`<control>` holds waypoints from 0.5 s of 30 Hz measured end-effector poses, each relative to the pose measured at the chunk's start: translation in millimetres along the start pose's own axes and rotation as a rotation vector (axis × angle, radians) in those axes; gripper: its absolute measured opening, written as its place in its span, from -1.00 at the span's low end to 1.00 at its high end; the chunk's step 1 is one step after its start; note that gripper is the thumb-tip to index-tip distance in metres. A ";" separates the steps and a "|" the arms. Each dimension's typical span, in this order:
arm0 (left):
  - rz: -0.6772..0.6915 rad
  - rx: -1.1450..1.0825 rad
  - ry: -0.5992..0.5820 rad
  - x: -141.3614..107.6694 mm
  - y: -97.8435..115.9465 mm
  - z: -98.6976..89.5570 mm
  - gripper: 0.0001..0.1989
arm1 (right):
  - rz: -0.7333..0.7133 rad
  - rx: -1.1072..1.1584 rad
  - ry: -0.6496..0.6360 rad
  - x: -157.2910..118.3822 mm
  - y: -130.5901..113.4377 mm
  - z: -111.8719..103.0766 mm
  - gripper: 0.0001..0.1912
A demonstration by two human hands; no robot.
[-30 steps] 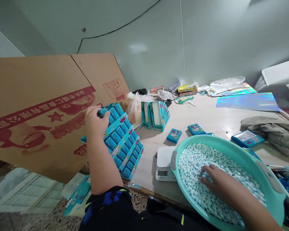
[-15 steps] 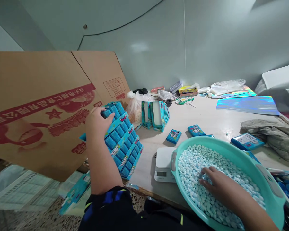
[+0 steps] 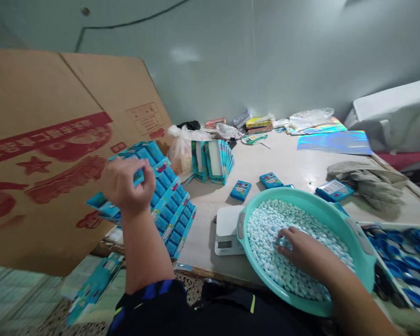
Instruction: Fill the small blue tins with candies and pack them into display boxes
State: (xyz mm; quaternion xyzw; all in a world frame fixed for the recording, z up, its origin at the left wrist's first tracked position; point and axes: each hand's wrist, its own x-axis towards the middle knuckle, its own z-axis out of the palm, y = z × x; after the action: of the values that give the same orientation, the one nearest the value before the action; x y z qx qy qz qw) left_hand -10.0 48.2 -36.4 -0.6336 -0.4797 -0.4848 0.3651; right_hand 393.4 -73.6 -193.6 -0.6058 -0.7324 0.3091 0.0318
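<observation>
My left hand is closed, thumb and fingers curled, in front of the upper left of a tiered display of blue packets; whatever it holds, if anything, is hidden. Over at the right, my right hand is dipped into pale blue and white candies with its fingers curled round some of them. The candies lie in a turquoise basin. A white scale is beside the basin's left edge. Small blue boxes lie behind the scale and basin.
A large cardboard sheet leans at the left. Folded teal cartons stand near a tied plastic bag. At the right are a grey cloth, a shiny sheet and a tray of blue items.
My left hand has come off the top packets, moved left and curled closed. My right hand is still in the candies. The camera view has turned, so the table things appear further left.
</observation>
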 end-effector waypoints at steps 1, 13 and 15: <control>-0.032 -0.053 0.095 -16.3 11.6 11.3 -0.86 | 0.005 0.002 0.007 -1.8 -2.3 -3.0 -0.68; -0.404 -0.599 -0.846 -126.2 121.4 201.7 -0.75 | 0.033 -0.019 0.242 -22.5 -9.4 17.5 -0.54; -0.426 -0.587 -0.988 -122.5 123.9 227.5 -0.64 | 0.027 0.021 0.269 -26.0 -6.7 23.4 -0.50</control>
State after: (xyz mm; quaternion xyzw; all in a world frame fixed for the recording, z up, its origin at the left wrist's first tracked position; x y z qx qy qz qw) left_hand 160.7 194.4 -214.1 -0.7479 -0.5547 -0.3079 -0.1953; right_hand 384.6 -107.4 -200.7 -0.6513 -0.7099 0.2333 0.1319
